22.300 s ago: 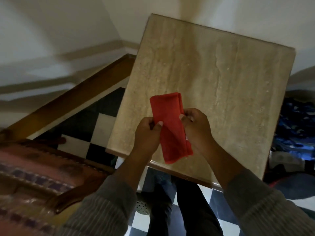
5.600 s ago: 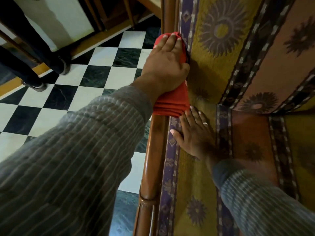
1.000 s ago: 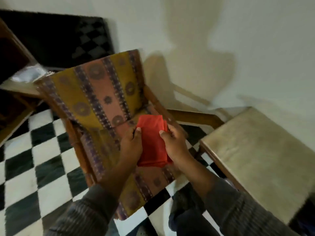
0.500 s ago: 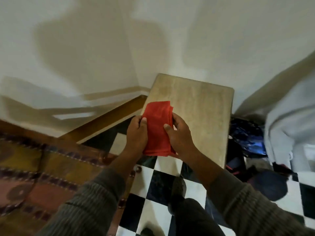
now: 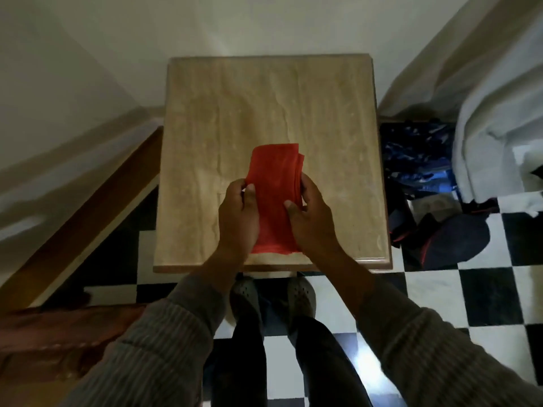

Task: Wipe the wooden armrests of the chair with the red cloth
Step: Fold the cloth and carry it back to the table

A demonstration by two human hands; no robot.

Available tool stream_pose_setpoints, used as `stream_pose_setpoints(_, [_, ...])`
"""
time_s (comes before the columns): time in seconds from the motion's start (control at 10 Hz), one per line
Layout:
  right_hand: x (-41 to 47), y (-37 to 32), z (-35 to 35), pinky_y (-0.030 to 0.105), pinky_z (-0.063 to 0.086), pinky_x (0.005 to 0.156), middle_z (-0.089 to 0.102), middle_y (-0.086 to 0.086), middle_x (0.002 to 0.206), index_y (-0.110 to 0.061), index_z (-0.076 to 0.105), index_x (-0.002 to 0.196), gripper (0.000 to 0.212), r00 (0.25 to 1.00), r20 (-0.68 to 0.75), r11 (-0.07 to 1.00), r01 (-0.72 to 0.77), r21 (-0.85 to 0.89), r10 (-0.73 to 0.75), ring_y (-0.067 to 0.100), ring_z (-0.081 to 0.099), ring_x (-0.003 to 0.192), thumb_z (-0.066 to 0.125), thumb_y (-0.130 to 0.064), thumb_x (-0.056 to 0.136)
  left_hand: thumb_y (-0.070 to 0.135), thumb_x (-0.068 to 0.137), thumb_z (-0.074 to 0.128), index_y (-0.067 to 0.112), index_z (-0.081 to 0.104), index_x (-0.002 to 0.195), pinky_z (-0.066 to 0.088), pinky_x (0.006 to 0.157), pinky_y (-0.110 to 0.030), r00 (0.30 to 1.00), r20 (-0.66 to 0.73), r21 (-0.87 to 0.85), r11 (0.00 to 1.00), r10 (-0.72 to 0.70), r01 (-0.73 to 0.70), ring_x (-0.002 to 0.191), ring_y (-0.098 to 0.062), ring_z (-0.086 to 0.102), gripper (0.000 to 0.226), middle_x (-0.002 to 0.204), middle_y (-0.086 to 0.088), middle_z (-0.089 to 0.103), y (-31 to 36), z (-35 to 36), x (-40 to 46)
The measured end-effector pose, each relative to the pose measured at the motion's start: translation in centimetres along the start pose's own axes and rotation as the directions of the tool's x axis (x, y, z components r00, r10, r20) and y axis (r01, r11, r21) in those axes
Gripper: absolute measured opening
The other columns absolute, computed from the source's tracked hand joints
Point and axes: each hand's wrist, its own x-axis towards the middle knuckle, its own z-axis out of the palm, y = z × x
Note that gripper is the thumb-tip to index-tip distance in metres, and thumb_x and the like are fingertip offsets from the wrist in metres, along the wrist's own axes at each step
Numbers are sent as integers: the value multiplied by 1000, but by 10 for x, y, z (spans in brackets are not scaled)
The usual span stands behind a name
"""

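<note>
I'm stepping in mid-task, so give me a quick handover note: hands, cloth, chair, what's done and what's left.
Left hand and right hand: both grip the folded red cloth, one on each long edge.
Cloth: held over the beige table; whether it touches the top is unclear.
Chair: only a dim edge at lower left; armrests unclear.
Done: this view cannot confirm any wiping.
Left: check both armrests, wipe as needed.

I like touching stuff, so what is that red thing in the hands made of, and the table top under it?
The red cloth looks like soft woven fabric: it is folded in layers and bends in the left hand and right hand. The table top looks like polished beige stone, perhaps travertine or marble, with wavy veins and a faint sheen; it could be an imitation.
</note>
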Motion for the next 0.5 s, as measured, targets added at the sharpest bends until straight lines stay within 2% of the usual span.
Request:
stream_pose_setpoints(0.1, [26, 50, 23, 10, 36, 85, 53, -4, 140, -29, 28, 151, 57, 999, -27, 999, -24, -25, 24, 5, 49, 114, 51, -22, 99, 35, 105, 37, 22, 56, 117, 46, 67, -18, 999, 22, 41, 999, 29, -30, 77, 4, 59, 26, 87, 18, 60, -46, 26, 26])
stream_pose_setpoints(0.2, [44, 93, 43, 18, 44, 92, 55, 0, 141, -25, 27, 152, 59, 999, -28, 994, -42, -96, 40, 11, 55, 117, 51, -19, 99, 33, 105, 38, 21, 56, 116, 48, 67, -22, 994, 82, 103, 992, 71, -79, 76, -1, 60, 25, 86, 14, 61, -94, 44, 48])
stream_pose_setpoints(0.3, [49, 113, 54, 37, 47, 103, 57, 5, 140, -19, 28, 152, 60, 999, -40, 973, -26, -228, 18, 20, 57, 122, 53, -18, 97, 29, 103, 41, 16, 58, 113, 44, 62, -23, 990, 118, 232, 967, 80, -106, 71, -8, 59, 23, 84, 8, 62, -122, 51, 54])
stream_pose_setpoints(0.4, [43, 105, 55, 36, 44, 104, 50, 6, 146, -18, 26, 153, 66, 997, -74, 959, -46, -280, 26, 23, 54, 127, 57, -20, 95, 29, 102, 44, 14, 56, 116, 46, 70, -28, 989, 144, 257, 966, -18, -20, 81, -19, 64, 24, 94, -1, 68, -118, 50, 53])
stream_pose_setpoints(0.5, [36, 83, 44, 45, 42, 104, 37, 7, 154, -20, 20, 154, 78, 997, -69, 895, -73, -439, 47, 30, 46, 131, 63, -35, 90, 38, 100, 45, 13, 50, 124, 48, 77, -35, 972, 214, 378, 926, -101, 13, 99, -31, 66, 35, 110, -11, 68, -100, 34, 48])
